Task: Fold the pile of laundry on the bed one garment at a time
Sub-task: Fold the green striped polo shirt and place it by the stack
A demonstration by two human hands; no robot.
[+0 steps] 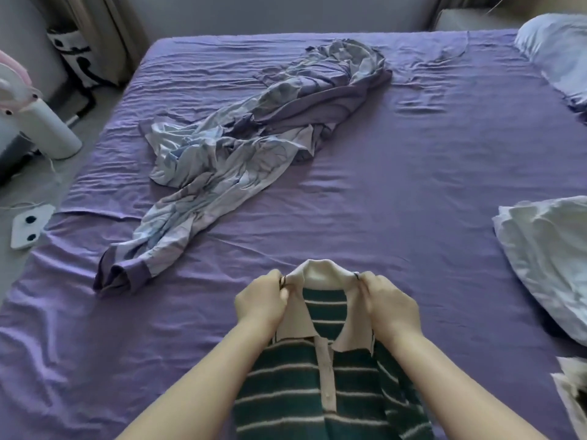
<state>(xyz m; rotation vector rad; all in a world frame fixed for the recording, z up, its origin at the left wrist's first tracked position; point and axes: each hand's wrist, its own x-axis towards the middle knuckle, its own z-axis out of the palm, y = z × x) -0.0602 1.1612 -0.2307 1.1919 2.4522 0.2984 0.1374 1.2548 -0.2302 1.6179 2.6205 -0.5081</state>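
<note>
A green polo shirt with white stripes and a cream collar (320,376) hangs in front of me over the near edge of the purple bed (413,201). My left hand (263,300) pinches the left end of the collar. My right hand (389,304) pinches the right end, so the collar is stretched between them. A crumpled pale blue and purple patterned garment (241,147) lies spread across the middle of the bed, beyond both hands.
A white crumpled cloth (549,258) lies at the bed's right edge, with another white piece (571,395) lower right. A pale pillow (559,52) sits at the far right corner. On the floor to the left stand a white appliance (47,128) and a small white device (28,227).
</note>
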